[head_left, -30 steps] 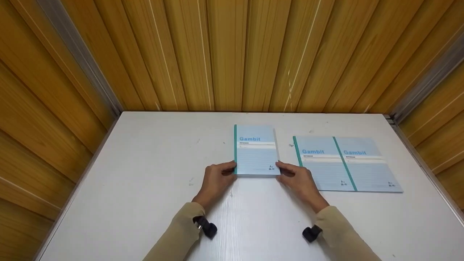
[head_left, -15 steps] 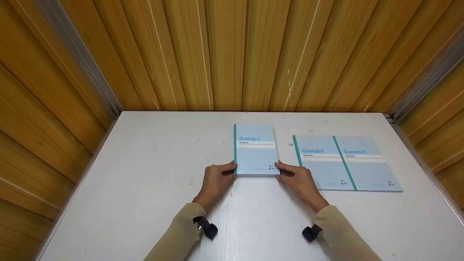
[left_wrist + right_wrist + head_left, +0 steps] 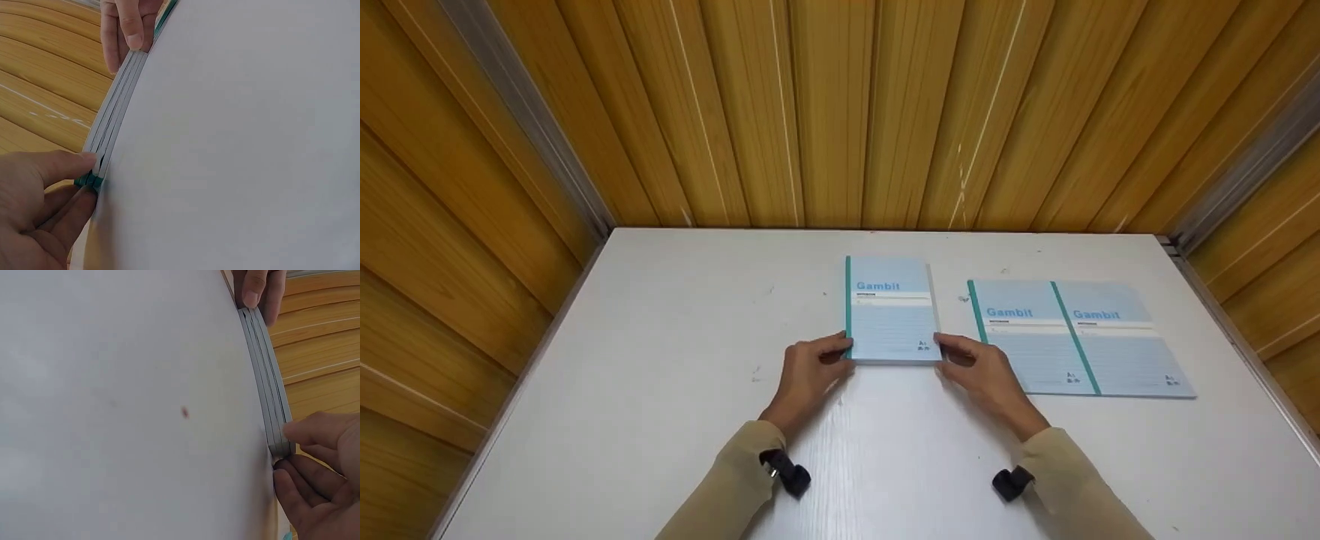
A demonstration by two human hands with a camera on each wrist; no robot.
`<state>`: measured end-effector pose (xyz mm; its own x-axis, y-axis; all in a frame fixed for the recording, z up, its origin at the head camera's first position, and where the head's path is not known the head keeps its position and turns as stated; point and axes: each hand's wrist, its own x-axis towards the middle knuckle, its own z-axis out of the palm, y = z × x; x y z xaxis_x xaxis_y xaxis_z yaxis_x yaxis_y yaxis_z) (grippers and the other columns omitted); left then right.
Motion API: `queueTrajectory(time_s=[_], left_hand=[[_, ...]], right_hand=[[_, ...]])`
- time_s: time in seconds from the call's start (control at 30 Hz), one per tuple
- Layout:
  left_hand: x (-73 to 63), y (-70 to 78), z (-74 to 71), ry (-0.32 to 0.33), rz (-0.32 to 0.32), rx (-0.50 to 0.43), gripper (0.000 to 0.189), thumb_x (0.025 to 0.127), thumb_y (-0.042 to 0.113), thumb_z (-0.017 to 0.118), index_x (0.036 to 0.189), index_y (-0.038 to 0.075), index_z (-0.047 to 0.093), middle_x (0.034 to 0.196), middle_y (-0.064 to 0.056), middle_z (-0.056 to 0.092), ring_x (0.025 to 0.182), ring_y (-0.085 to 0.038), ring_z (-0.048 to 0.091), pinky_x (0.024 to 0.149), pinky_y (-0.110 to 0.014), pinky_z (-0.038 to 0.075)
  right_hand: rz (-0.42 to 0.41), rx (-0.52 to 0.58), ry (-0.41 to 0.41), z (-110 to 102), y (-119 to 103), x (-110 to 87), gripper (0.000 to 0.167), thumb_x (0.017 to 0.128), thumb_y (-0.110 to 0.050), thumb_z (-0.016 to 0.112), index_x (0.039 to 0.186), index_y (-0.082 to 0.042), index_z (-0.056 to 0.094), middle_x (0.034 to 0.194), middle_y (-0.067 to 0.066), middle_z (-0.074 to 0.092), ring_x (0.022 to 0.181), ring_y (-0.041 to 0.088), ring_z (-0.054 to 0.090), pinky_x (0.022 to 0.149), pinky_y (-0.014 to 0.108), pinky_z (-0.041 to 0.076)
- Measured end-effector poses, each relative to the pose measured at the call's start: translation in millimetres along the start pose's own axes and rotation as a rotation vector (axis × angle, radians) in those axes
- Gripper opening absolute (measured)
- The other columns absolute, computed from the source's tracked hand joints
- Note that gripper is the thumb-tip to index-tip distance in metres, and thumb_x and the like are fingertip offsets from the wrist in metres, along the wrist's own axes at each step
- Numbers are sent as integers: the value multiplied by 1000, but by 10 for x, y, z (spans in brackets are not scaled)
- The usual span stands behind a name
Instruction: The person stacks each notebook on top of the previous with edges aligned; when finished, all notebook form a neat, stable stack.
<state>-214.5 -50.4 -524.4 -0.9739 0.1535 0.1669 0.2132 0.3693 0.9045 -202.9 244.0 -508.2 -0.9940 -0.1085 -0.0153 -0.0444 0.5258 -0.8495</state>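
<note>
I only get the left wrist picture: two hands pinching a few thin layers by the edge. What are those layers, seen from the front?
Observer: A stack of notebooks; the top cover reads "Gambit" in blue letters.
Visitor: Oh, nice! Are there others like it lying around?
Observer: Yes, the head view shows two more notebooks side by side on the white table, one partly hidden by the right hand.
Visitor: And is the person in long sleeves? I see only bare skin.
Observer: Yes, long beige sleeves cover both forearms.
</note>
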Motion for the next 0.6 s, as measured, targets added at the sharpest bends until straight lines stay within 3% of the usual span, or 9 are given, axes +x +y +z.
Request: queueTrajectory(time_s=[0.23, 0.37, 0.6], left_hand=[[-11, 112, 48, 106, 88, -113, 31, 90, -4, 82, 121, -4, 77, 135, -18, 70, 127, -32, 66, 102, -35, 56], [5, 206, 133, 132, 122, -135, 31, 91, -3, 81, 122, -3, 77, 130, -15, 73, 124, -30, 68, 101, -34, 57], [21, 359, 364, 111, 83, -167, 34, 91, -1, 83, 124, 2, 78, 121, -7, 77, 113, -21, 73, 98, -32, 58]], right_hand=[[-51, -13, 10, -166, 24, -60, 50, 98, -3, 76, 147, -2, 62, 144, 16, 65, 129, 35, 64, 107, 41, 53], [-73, -8, 51, -325, 57, -101, 48, 99, -3, 75, 145, -2, 63, 143, 18, 65, 128, 36, 64, 103, 31, 54], [-68, -34, 97, -644, 167, -189, 46, 102, -8, 73, 146, 0, 61, 148, 21, 60, 131, 41, 61, 95, 9, 47]])
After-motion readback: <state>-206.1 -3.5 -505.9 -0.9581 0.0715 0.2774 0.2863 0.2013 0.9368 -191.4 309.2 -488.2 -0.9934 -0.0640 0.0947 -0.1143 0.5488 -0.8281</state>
